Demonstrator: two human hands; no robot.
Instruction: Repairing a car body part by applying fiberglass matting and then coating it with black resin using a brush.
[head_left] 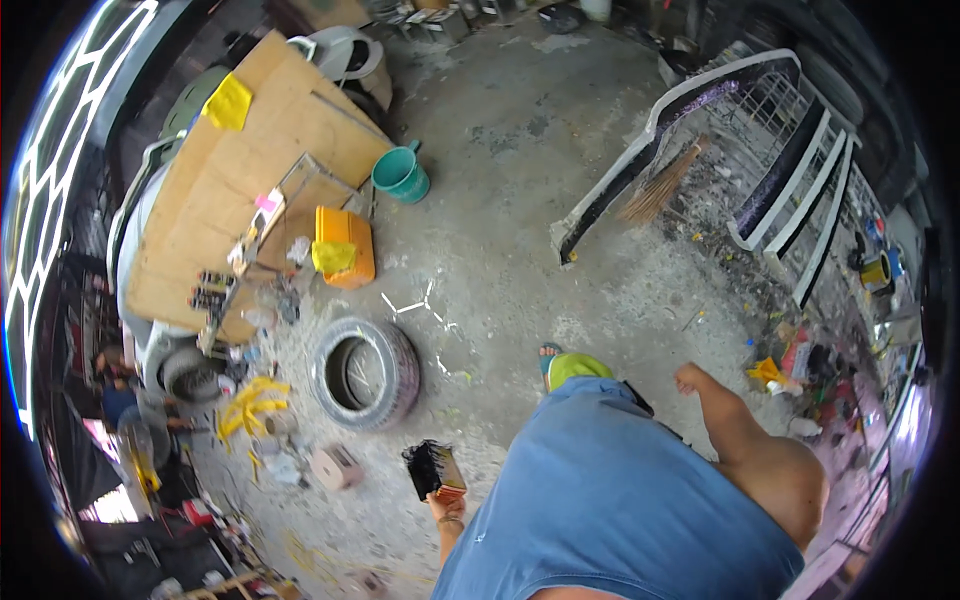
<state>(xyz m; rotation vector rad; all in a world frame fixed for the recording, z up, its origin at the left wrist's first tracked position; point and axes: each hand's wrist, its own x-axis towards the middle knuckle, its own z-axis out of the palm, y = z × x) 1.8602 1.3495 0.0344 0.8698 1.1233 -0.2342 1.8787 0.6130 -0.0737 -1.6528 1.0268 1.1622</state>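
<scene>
left hand (447, 506) closed in a grip, left forearm (449, 541) partly hidden by the torso (620, 500), right arm (740, 425) bent at elbow, right hand (688, 378) curled loosely

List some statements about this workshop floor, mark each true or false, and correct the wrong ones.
1. The left hand holds a brush with black bristles. True.
2. The green bucket sits inside the tire. False: the bucket stands apart from the tire.
3. A yellow cloth touches the yellow container. True.
4. The right hand grips the broom. False: the broom lies away from the right hand.
5. The person's shirt is blue. True.
</scene>
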